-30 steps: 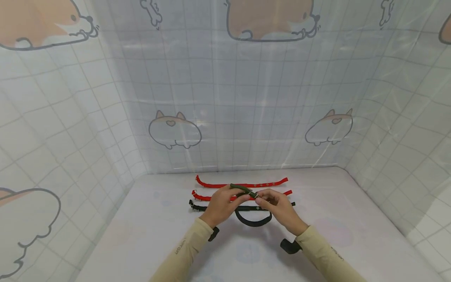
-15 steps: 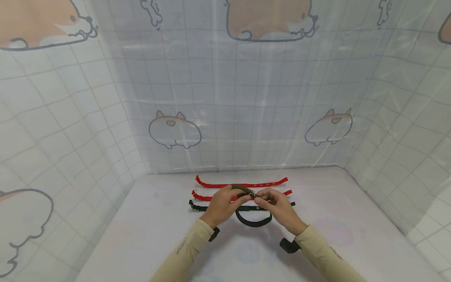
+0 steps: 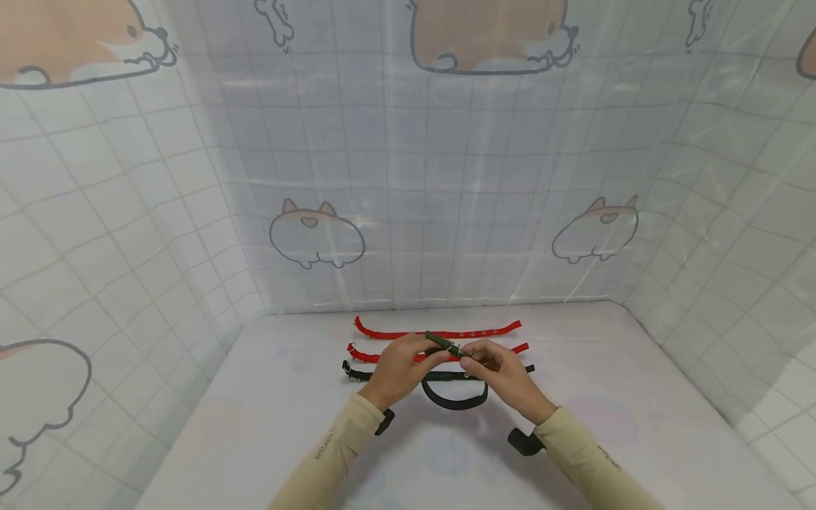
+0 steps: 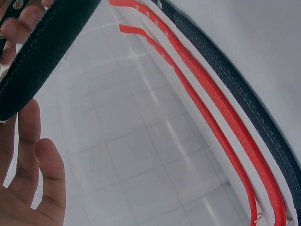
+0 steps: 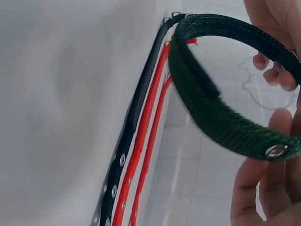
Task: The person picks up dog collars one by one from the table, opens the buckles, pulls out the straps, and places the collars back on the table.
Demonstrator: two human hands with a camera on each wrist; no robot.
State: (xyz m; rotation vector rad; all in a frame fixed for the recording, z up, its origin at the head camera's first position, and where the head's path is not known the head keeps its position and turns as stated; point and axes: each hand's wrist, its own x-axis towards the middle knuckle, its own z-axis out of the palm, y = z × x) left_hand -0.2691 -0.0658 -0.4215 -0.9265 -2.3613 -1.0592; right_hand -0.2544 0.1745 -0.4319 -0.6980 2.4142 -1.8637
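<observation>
A dark green collar (image 3: 440, 341), bent into a loop, is held up in front of me by both hands. My left hand (image 3: 400, 367) grips it on the left side, while my right hand (image 3: 508, 374) pinches its strap near the metal buckle. Below the hands hangs the lower curve of the loop. In the right wrist view the green webbing (image 5: 207, 120) shows a metal eyelet, and the strap overlaps itself. The fingertips hide part of the buckle area. Behind the hands lie a black collar (image 3: 376, 375) and two red collars (image 3: 395, 336), stretched out side by side.
The collars lie crosswise on a white tabletop (image 3: 287, 439), near its back edge. Tile-patterned sheeting (image 3: 459, 163) with cartoon dogs rises behind and at both sides. Dark wrist mounts (image 3: 525, 442) stick out under the sleeves.
The green strap's upper end has tilted and shifted slightly right at the buckle, and the hanging loop has swung a little left. Both hands keep their hold almost in place.
</observation>
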